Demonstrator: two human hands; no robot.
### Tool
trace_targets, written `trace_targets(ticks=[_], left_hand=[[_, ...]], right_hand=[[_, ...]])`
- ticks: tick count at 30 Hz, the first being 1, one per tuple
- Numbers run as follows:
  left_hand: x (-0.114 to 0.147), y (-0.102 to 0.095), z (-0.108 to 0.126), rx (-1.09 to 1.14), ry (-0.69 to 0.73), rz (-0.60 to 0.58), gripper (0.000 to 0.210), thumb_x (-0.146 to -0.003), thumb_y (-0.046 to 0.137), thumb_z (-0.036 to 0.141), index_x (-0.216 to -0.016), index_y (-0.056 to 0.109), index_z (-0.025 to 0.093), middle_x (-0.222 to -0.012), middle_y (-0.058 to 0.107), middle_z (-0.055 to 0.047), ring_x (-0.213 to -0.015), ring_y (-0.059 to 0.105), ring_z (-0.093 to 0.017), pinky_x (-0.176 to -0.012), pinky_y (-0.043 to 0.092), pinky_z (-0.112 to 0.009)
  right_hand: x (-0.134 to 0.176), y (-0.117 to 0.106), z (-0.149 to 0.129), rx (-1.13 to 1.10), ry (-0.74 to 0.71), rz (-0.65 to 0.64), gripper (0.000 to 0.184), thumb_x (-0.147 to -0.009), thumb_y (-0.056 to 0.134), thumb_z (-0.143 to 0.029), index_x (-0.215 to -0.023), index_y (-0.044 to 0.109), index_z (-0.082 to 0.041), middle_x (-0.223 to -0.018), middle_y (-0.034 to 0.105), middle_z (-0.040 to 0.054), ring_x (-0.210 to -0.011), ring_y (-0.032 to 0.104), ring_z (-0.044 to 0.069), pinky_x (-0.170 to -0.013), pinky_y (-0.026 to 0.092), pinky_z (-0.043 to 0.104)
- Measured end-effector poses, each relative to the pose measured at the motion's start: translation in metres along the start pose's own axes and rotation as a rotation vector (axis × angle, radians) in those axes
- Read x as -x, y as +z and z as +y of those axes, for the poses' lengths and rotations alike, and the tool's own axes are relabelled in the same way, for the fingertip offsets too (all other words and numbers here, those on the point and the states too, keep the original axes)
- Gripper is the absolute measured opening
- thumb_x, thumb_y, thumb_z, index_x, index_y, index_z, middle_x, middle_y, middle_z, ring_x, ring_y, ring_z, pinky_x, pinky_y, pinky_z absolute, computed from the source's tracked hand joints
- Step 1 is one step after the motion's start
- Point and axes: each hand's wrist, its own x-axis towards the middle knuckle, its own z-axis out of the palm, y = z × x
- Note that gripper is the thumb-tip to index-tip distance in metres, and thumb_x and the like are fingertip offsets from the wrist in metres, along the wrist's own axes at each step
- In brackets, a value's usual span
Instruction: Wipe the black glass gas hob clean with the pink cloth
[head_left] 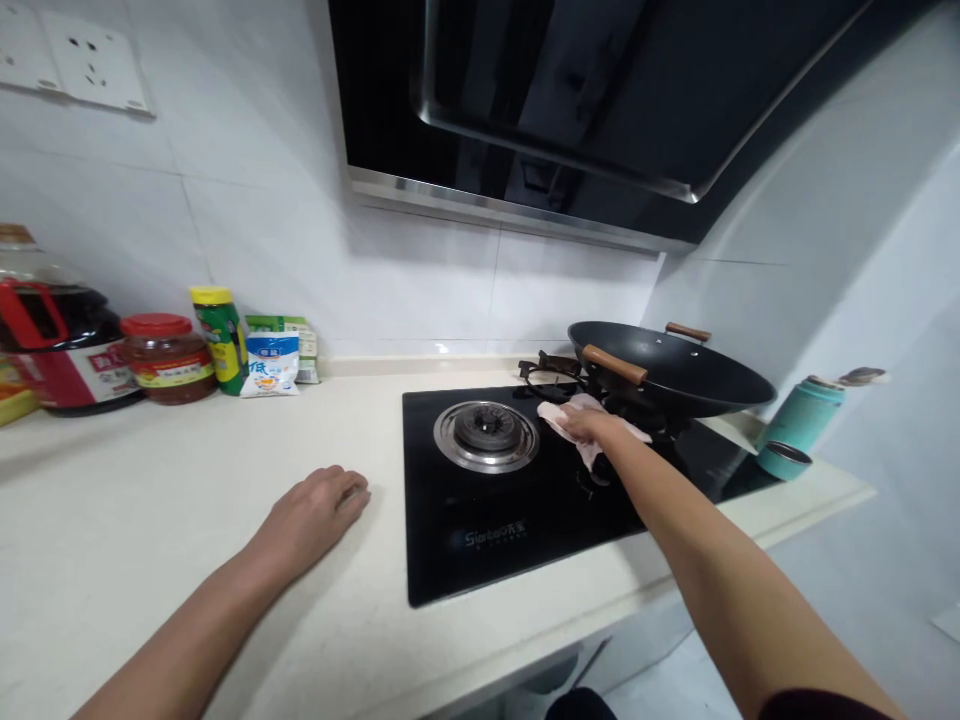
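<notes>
Left of the black glass cooktop, the left hand rests on the cream tabletop, loose grip empty, probably bracing. The cooktop's front lettering seems to read "Sianbao". At its middle, the right hand grips a pale pink cloth, likely for firm contact. Farther back, the black wok with wooden handles occupies its right; beyond its left edge, a blue-and-white packet shows "低".
</notes>
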Motion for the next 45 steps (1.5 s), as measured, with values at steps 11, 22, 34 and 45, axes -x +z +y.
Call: trace_targets(ticks=[11,22,34,45], left_hand=[[-0.002,-0.001,-0.004,0.007,-0.003,-0.001,0.042,-0.091,0.041,0.05,-0.101,0.07,0.022,-0.111,0.073,-0.009,-0.104,0.065,-0.028,-0.091,0.049,-0.04],[-0.003,-0.002,-0.001,0.063,0.005,0.05,0.043,-0.087,0.045,0.054,-0.099,0.072,0.022,-0.102,0.076,-0.006,-0.096,0.069,-0.025,-0.087,0.052,-0.035],[-0.007,-0.004,-0.01,0.107,0.011,0.037,0.046,-0.085,0.05,0.058,-0.1,0.075,0.022,-0.107,0.078,-0.006,-0.101,0.07,-0.028,-0.089,0.054,-0.034],[-0.006,-0.002,-0.005,0.12,0.012,0.02,0.052,-0.084,0.046,0.062,-0.098,0.075,0.02,-0.106,0.077,-0.009,-0.098,0.07,-0.029,-0.088,0.054,-0.038]], right_hand=[[0.115,0.029,-0.045,0.113,-0.43,-0.018,0.057,-0.104,0.029,-0.054,-0.155,0.041,-0.032,-0.154,0.043,0.0144,-0.138,0.044,0.034,-0.113,0.03,0.049],[0.204,0.033,-0.14,-0.074,-0.635,0.032,0.051,-0.098,0.041,-0.062,-0.134,0.062,-0.033,-0.14,0.052,0.0154,-0.128,0.045,0.039,-0.104,0.03,0.063],[0.224,0.031,-0.037,-0.253,-0.614,0.222,0.066,-0.091,0.06,-0.051,-0.149,0.045,-0.024,-0.126,0.058,0.0122,-0.115,0.052,0.029,-0.105,0.038,0.045],[0.175,0.051,0.149,0.058,-0.203,0.45,0.053,-0.095,0.047,-0.054,-0.128,0.067,-0.017,-0.135,0.057,0.0183,-0.125,0.05,0.037,-0.104,0.038,0.049]])
